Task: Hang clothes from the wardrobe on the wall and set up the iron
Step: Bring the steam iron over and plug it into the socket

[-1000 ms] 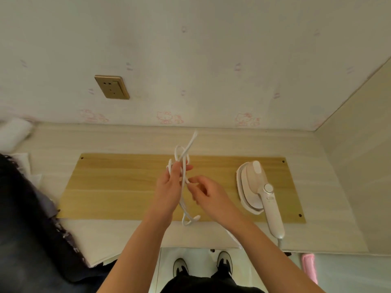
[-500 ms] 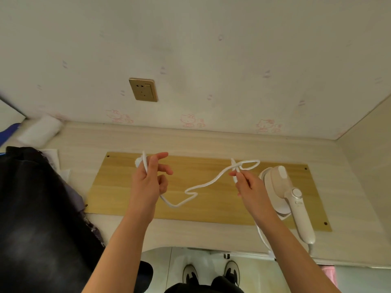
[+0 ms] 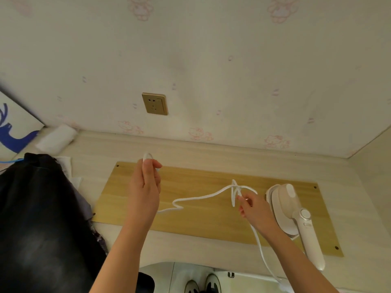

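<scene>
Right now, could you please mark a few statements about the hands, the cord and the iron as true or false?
1. The left hand holds part of the white cord. True.
2. A plug sits in the wall socket. False: the socket is empty.
3. The iron lies on the wooden board. True.
4. The right hand grips the iron's handle. False: it pinches loops of the white cord just left of the iron, which nothing touches.
</scene>
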`<action>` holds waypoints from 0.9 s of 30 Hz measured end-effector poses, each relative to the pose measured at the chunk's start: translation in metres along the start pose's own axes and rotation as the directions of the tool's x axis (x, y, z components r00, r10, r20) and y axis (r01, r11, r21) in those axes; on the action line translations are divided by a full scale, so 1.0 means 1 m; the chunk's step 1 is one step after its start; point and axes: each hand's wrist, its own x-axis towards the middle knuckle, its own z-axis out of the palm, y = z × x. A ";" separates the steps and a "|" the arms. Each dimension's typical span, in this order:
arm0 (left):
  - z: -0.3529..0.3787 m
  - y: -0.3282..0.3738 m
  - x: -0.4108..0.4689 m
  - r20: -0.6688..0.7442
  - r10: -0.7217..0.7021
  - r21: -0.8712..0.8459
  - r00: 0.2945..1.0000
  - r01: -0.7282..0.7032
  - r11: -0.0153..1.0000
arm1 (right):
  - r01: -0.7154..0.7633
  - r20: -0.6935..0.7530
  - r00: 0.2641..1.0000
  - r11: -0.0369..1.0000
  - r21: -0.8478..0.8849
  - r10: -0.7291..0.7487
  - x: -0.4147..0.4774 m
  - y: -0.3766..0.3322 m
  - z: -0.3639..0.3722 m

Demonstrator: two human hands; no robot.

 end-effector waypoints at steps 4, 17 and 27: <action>-0.009 0.019 0.009 0.020 0.084 -0.010 0.996 -0.084 0.996 | -0.046 -0.034 0.998 0.999 0.011 0.047 0.013 -0.001 -0.003; -0.022 0.013 0.027 0.083 0.053 0.015 0.995 -0.054 0.998 | 0.151 -0.083 0.984 0.983 -0.104 -0.160 0.039 -0.086 0.006; -0.058 -0.012 0.050 0.231 0.083 0.217 0.969 -0.135 0.967 | -0.359 0.511 0.859 0.667 0.653 -0.038 0.041 -0.195 0.081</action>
